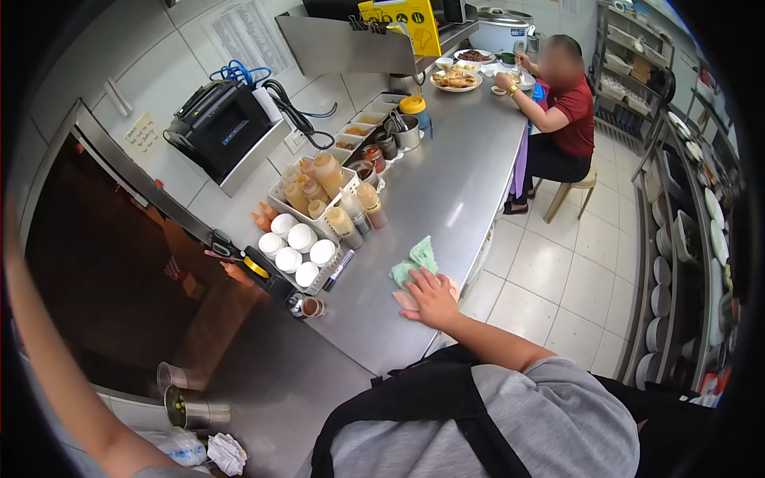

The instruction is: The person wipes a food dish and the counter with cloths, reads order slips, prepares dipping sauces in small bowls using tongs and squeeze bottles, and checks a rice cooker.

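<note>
My right hand (431, 299) lies flat on the steel counter (358, 319), fingers spread. Beneath its palm is a pink cloth (407, 301), partly hidden. A crumpled green cloth (423, 253) sits just beyond, touching my fingertips. Up the far left edge stretches my left arm (60, 350); the hand at its end is lost past the dark edge of the view. Nearest to my right hand on the left are a marker (340, 269) and a small jar of brown powder (312, 307).
White lidded tubs (302, 237) and a basket of squeeze bottles (316, 182) line the wall side. A printer (217, 127) hangs above. At the far end a seated person in a red shirt (575, 119) eats beside plates of food (456, 80). Shelves of dishes (661, 271) stand right.
</note>
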A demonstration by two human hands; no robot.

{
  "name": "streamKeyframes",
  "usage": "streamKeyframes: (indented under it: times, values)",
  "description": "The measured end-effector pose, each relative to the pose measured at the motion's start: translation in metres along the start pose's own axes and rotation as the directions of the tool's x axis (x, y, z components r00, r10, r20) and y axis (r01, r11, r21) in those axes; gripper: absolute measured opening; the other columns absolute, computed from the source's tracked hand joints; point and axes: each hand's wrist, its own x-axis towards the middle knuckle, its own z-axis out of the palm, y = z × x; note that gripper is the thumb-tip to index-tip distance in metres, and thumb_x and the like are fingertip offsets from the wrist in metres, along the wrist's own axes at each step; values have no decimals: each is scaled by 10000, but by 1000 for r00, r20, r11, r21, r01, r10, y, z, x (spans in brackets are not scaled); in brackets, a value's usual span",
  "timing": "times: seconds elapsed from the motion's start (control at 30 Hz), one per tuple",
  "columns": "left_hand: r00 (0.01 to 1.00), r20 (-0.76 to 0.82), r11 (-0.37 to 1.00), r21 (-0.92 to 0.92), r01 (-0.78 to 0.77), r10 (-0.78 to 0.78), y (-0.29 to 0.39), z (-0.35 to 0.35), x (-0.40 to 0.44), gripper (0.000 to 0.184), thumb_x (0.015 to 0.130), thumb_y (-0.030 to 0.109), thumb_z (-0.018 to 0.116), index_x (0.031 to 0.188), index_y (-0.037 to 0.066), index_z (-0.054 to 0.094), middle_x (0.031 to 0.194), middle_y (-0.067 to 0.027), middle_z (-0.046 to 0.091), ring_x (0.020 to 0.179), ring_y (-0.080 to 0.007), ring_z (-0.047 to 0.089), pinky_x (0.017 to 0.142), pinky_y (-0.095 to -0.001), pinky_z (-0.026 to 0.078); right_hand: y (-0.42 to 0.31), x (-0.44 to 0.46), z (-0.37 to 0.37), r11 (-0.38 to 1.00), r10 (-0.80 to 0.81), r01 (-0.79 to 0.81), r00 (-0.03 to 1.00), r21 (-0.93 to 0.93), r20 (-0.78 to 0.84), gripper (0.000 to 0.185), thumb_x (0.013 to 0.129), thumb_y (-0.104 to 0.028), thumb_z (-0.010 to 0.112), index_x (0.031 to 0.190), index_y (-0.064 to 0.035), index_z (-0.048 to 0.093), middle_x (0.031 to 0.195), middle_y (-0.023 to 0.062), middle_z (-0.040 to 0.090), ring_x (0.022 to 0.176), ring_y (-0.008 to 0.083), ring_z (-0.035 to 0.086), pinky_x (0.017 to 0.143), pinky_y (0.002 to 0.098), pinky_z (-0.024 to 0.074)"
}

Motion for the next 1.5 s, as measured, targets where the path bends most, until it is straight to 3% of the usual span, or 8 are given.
streamKeyframes:
  times: [0.2,0.27,0.43,0.63,0.83,1.07,1.13,1.5]
  values:
    - [585,385,482,-876,-11,713,239,-101,-188,419,691,197,758,1097,153,662,1064,31,648,813,-200,642,735,-389,494,9,5,7,986,-66,58,997,156,49,297,873,-340,657,1114,-168,679,1297,38,594,1236,232,507,1004,548,358]
    - [640,248,298,-954,31,727,290,-127,-265,572,780,313,700,1335,246,581,1373,-19,509,1175,-197,514,948,-391,429,8,11,4,965,-23,-4,995,263,99,240,873,-291,665,1074,-164,693,1269,35,612,1205,230,529,998,528,372]
    - [376,710,117,-540,834,596,390,-168,-369,1044,709,386,844,1529,99,266,1525,-227,242,1374,-416,322,1110,-479,324,-29,28,-31,919,99,-106,994,380,40,235,866,-239,667,1077,-141,697,1217,55,644,1177,255,557,938,443,432]
    - [162,819,91,-252,963,551,425,-173,-420,1213,660,358,887,1553,64,121,1556,-254,141,1425,-437,225,1151,-479,279,-3,17,-14,925,5,-41,995,378,95,233,849,-225,691,1032,-82,713,1089,96,689,1022,286,637,845,390,492]
    - [270,917,97,-310,946,294,420,-159,-425,1247,589,310,908,1546,89,139,1569,-238,138,1417,-417,248,1132,-503,282,-70,18,-16,-69,74,-625,774,777,629,166,1023,-178,532,1090,-33,576,916,-17,611,864,56,562,779,248,487]
    - [448,866,53,-470,881,223,394,-159,-424,1229,574,393,910,1534,111,197,1571,-232,163,1394,-437,285,1111,-549,280,-76,29,-61,57,-189,-575,797,816,574,140,1012,-165,551,1082,-49,586,905,-3,628,855,54,562,791,242,478]
    - [438,867,42,-459,887,237,387,-160,-418,1242,569,402,915,1536,112,193,1574,-231,152,1401,-444,269,1121,-545,277,-77,38,-87,382,-231,-595,680,708,696,157,1012,-176,548,1077,-52,618,898,4,645,859,56,566,796,250,480]
    - [69,756,-430,292,855,651,366,-161,-427,516,912,77,628,1389,12,440,1267,-96,577,1174,-148,545,996,-292,440,-60,37,-79,409,-52,-430,869,805,491,287,958,-265,630,1136,-39,632,934,96,674,837,165,611,810,304,492]
